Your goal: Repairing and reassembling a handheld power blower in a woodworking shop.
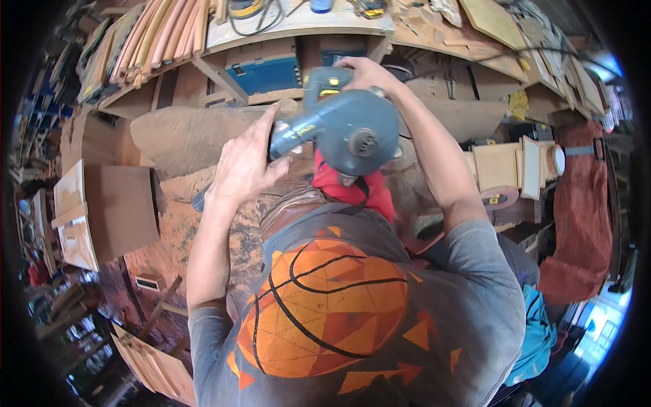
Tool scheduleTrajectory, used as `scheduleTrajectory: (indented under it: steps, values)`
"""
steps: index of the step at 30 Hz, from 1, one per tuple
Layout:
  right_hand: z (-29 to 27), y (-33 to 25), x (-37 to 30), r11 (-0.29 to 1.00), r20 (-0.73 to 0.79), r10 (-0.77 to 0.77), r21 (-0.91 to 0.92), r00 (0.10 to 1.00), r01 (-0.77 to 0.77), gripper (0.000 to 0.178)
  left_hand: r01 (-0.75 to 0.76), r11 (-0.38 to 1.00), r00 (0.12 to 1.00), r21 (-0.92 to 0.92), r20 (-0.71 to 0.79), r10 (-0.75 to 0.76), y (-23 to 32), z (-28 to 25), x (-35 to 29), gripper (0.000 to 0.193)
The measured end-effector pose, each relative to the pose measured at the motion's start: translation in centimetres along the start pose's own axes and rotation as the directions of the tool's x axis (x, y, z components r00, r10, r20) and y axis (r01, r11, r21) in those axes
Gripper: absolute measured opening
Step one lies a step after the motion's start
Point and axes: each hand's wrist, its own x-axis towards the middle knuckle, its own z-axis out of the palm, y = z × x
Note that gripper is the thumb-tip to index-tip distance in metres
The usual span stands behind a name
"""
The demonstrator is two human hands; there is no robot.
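Observation:
My right hand is closed round the handle of a blower-like power tool. The tool is dark blue-grey with a round housing, yellow details and a short tube pointing left. At the tube's end is my left hand, fingers stretched out and thumb apart; whether it touches the tube I cannot tell. Beneath the housing shows red cloth or a red bag with a dark strap; what it belongs to is unclear. Beside my left wrist a dark blue rounded end sticks out.
Ahead stands a cluttered workbench with wooden strips at its left and a blue case below. A brown panel box is at left. Wooden pieces and a reddish-brown cloth are at right. Sawdust covers the floor.

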Motion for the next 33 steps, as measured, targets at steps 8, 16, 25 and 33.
scheduleTrajectory:
  steps: [8,16,25,33]
  values:
    - [-2.7,-0.2,-1.0,0.978,-0.123,0.154,0.157,0.980,-0.134,0.099,0.180,0.982,0.984,-0.051,-0.011,-0.180,-7.5,2.3,2.6,0.057]
    - [-4.4,3.5,-7.1,0.917,-0.406,0.373,0.028,0.834,-0.397,0.080,0.437,0.798,0.894,-0.414,0.299,-0.334,-12.8,1.9,3.5,0.052]
    - [1.0,4.2,-8.8,0.923,-0.431,0.293,0.360,0.854,-0.135,0.057,0.584,0.487,0.811,-0.649,0.477,-0.337,-14.4,3.2,5.0,0.054]
    - [-1.8,5.7,-9.0,0.694,-0.609,0.636,0.720,0.474,-0.007,0.076,0.360,0.820,0.933,-0.445,0.190,-0.306,-9.3,2.5,3.6,0.047]
